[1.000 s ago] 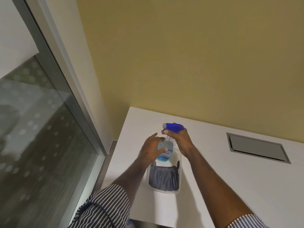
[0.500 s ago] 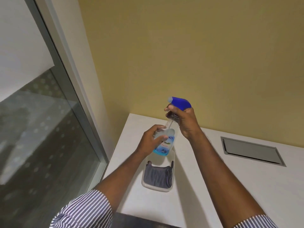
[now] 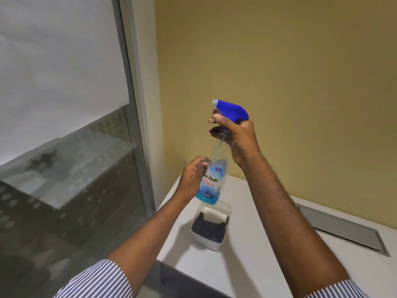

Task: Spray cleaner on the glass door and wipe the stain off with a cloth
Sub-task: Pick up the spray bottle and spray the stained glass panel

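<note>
- Up above the white table (image 3: 268, 229), the spray bottle (image 3: 211, 179) hangs in the air, tilted, with its blue base lowest and its blue trigger head (image 3: 233, 111) highest.
- Around the bottle's neck, just under that trigger head, the right hand (image 3: 238, 138) is closed, with the fingertips (image 3: 216, 120) curled round the front, by the trigger.
- Against the bottle's lower body, on the side toward the glass door (image 3: 64, 168), the left hand (image 3: 193, 177) is cupped, fingers bent and touching the label; it steadies the bottle more than it wraps it, and how firm the hold is cannot be told.
- On the bottle, the label carries printed words, of which "Cleaner" reads clearly; a little blue liquid sits at the base, and the upper body is clear.
- Directly below the bottle's base, a clear plastic tray (image 3: 225, 208) stands on the table, not touching the bottle.
- Inside that tray lies a dark grey cloth (image 3: 209, 230), crumpled, filling the end nearer the person.
- Beyond the left hand from the bottle stands the glass door, its pale metal frame (image 3: 139, 125) running upright beside the yellow wall (image 3: 279, 61); the upper glass looks frosted white, the lower part dim with reflections and a dotted pattern.
- Across the table from the bottle, past the right forearm, a grey recessed metal flap (image 3: 343, 229) is set flush into the tabletop.
- Nearest the camera, both forearms are bare, with striped shirt sleeves (image 3: 96, 280) pushed up toward the elbows.
</note>
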Demonstrator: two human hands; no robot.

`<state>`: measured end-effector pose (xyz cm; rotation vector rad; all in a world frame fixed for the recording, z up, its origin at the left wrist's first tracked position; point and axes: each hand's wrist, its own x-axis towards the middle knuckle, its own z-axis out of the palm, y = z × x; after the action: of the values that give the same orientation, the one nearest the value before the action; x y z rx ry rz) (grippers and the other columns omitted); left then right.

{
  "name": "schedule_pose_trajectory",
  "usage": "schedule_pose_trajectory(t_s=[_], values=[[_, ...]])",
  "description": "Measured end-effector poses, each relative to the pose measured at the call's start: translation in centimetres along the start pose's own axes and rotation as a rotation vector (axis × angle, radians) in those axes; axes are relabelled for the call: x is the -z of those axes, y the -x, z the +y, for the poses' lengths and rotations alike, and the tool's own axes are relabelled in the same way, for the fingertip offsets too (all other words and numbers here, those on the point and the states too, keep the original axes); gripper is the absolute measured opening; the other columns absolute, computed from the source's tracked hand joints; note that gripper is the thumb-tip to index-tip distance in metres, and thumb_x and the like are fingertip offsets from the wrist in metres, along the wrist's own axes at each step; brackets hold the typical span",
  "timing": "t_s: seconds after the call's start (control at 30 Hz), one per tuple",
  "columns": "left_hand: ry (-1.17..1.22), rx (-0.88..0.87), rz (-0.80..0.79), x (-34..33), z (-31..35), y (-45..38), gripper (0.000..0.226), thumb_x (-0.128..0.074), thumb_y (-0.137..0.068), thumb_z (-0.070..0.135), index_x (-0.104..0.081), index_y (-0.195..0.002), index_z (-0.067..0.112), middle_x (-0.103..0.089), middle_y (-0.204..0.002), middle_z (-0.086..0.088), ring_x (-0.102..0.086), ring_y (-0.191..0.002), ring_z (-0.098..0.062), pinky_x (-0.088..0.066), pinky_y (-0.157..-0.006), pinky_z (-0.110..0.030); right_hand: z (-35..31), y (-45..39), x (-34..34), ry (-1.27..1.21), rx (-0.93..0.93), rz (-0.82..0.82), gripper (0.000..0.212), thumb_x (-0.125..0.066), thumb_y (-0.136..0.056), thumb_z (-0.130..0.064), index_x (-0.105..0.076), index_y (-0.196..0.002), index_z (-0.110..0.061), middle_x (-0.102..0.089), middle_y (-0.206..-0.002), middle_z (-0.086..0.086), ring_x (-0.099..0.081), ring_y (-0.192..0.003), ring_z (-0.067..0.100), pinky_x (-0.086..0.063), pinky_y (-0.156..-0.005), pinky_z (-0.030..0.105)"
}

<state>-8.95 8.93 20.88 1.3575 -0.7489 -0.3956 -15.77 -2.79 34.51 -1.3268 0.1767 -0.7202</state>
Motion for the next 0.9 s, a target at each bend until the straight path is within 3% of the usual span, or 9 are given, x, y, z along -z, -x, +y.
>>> schedule_pose_trajectory(t_s=[0.17,0.27,0.33,0.4,0.47,0.6,0.77,0.83,0.9], values=[[-0.04,0.027,0.045,2.6,3.5,4.6,0.087,-0.05,-0.059,0.1,-0.062,-0.1,0.025,-0.074,-0.08,0.016,-0.078,-0.078,-0.01,-0.06,-0.064,-0.017,-2.2,3.5,-3.0,-0.093,-0.002,-0.273,0.029,-0.066,-0.095,-0.019,-0.069,-0.121,-0.006,-0.075,-0.1,0.011,-0.071,-0.075,0.025,-0.06,-0.071,0.032],[-0.066,0.118,0.108,4.1,4.8,7.5,0.103,-0.046,-0.047,0.107,-0.065,-0.104,0.024,-0.075,-0.076,0.014,-0.077,-0.073,-0.01,-0.058,-0.061,-0.017,-2.5,5.4,-5.2,-0.173,-0.07,-0.399,0.02,-0.06,-0.095,-0.024,-0.07,-0.104,-0.01,-0.07,-0.09,0.008,-0.069,-0.072,0.022,-0.056,-0.062,0.028],[-0.084,0.183,0.151,5.5,5.3,9.4,0.113,-0.042,-0.049,0.107,-0.067,-0.116,0.02,-0.076,-0.085,0.009,-0.077,-0.077,-0.013,-0.06,-0.065,-0.02,-2.2,6.5,-7.2,-0.186,-0.09,-0.464,0.013,-0.06,-0.094,-0.023,-0.067,-0.09,-0.014,-0.066,-0.082,0.006,-0.065,-0.065,0.02,-0.053,-0.055,0.027],[-0.068,0.231,0.199,7.2,5.8,11.4,0.1,-0.036,-0.072,0.095,-0.066,-0.125,0.016,-0.077,-0.097,0.0,-0.077,-0.081,-0.017,-0.061,-0.068,-0.021,-1.8,7.6,-9.6,-0.18,-0.098,-0.526,0.016,-0.06,-0.095,-0.022,-0.064,-0.08,-0.018,-0.062,-0.077,0.004,-0.061,-0.058,0.018,-0.05,-0.052,0.026],[-0.056,0.248,0.262,9.1,6.3,13.5,0.085,-0.03,-0.088,0.081,-0.068,-0.12,0.012,-0.076,-0.092,-0.002,-0.076,-0.074,-0.014,-0.06,-0.065,-0.02,-1.4,8.8,-12.4,-0.168,-0.105,-0.582,0.019,-0.061,-0.095,-0.02,-0.061,-0.075,-0.019,-0.059,-0.073,0.002,-0.058,-0.053,0.016,-0.048,-0.05,0.024],[-0.036,0.272,0.519,13.5,7.2,18.4,0.066,-0.036,-0.084,0.071,-0.064,-0.101,0.014,-0.072,-0.091,-0.007,-0.072,-0.079,-0.017,-0.059,-0.079,-0.032,-0.4,12.1,-18.7,-0.174,-0.127,-0.72,0.02,-0.06,-0.094,-0.015,-0.058,-0.075,-0.017,-0.055,-0.067,0.001,-0.057,-0.05,0.015,-0.047,-0.047,0.023],[0.043,0.231,0.868,19.1,8.2,26.1,0.032,-0.041,-0.108,0.038,-0.067,-0.1,0.023,-0.079,-0.09,0.009,-0.072,-0.082,-0.007,-0.055,-0.07,-0.014,0.1,18.2,-27.0,-0.177,-0.106,-0.938,0.023,-0.055,-0.095,-0.004,-0.055,-0.074,-0.013,-0.05,-0.069,0.007,-0.054,-0.051,0.02,-0.045,-0.05,0.025],[0.072,0.18,0.937,20.7,9.3,29.6,0.039,-0.044,-0.108,0.041,-0.078,-0.096,0.026,-0.081,-0.095,0.005,-0.075,-0.08,-0.004,-0.056,-0.069,-0.013,-0.1,21.2,-30.0,-0.193,-0.089,-1.001,0.018,-0.056,-0.094,-0.003,-0.055,-0.077,-0.01,-0.049,-0.069,0.01,-0.052,-0.053,0.021,-0.046,-0.05,0.025],[0.114,0.12,1.002,22.0,10.9,33.3,0.04,-0.055,-0.097,0.055,-0.084,-0.087,0.028,-0.081,-0.091,0.002,-0.076,-0.08,-0.009,-0.059,-0.072,-0.021,-0.5,24.6,-33.0,-0.22,-0.079,-1.049,0.014,-0.057,-0.091,-0.005,-0.056,-0.078,-0.009,-0.046,-0.071,0.016,-0.051,-0.053,0.021,-0.046,-0.05,0.026]])
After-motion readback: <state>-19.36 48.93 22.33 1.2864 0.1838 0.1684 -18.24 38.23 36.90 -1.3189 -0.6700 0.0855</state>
